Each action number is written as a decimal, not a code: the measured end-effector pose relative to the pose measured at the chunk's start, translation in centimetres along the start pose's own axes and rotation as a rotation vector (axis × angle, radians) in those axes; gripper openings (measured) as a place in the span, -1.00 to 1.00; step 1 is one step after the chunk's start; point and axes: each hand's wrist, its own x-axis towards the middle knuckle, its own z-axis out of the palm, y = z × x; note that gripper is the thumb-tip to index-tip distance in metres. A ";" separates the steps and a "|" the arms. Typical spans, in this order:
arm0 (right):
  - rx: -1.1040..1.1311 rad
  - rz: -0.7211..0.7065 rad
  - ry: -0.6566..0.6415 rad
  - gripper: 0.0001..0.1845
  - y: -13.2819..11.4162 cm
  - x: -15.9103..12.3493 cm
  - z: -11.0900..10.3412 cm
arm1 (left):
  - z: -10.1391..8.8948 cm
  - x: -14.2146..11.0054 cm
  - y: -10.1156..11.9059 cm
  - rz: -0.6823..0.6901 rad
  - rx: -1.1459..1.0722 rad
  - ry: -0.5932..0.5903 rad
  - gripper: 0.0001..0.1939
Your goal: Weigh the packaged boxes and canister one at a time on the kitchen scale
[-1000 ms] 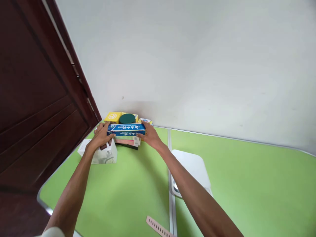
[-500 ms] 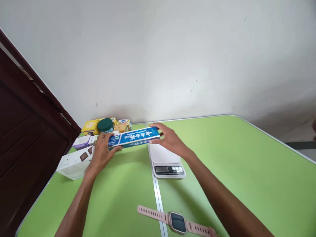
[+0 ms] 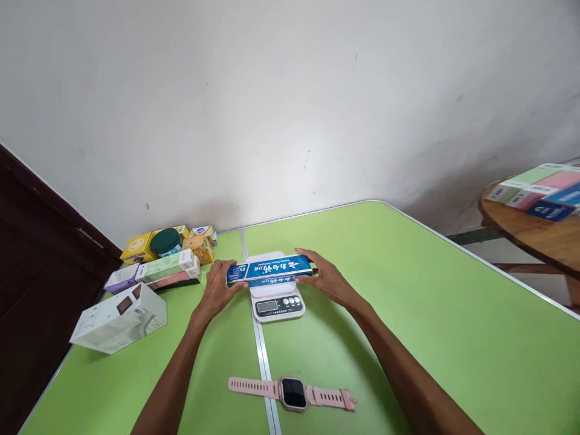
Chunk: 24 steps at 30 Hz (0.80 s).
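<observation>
A long blue toothpaste box [image 3: 270, 269] lies across the platform of a small white kitchen scale [image 3: 277, 300] in the middle of the green table [image 3: 408, 314]. My left hand [image 3: 218, 291] grips the box's left end. My right hand [image 3: 327, 280] holds its right end with fingers curled round it. The scale's display faces me below the box.
A pink smartwatch [image 3: 292, 394] lies near the front edge. At the back left are a white box [image 3: 118, 317], stacked long boxes [image 3: 158, 275], a yellow box [image 3: 138, 246] and a dark-lidded jar [image 3: 165, 241]. A round wooden table [image 3: 539, 232] with boxes stands to the right.
Both hands lifted the blue box off the pile at the back left and carried it right and toward me onto the scale. The view swung right and down.
</observation>
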 end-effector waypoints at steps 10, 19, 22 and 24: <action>0.208 0.081 0.545 -0.27 4.2 -1.5 0.7 | 5.1 -3.2 -4.6 -0.390 -0.808 0.390 -0.19; 0.180 0.071 0.526 -0.25 3.5 -1.6 0.8 | 5.4 -3.3 -4.8 -0.355 -0.759 0.423 -0.22; 0.181 0.094 0.527 -0.23 3.0 -2.5 1.5 | 5.4 -4.0 -3.6 -0.367 -0.698 0.422 -0.16; 0.137 0.100 0.512 -0.25 2.3 -3.6 2.7 | 5.5 -4.8 -2.0 -0.364 -0.614 0.394 -0.17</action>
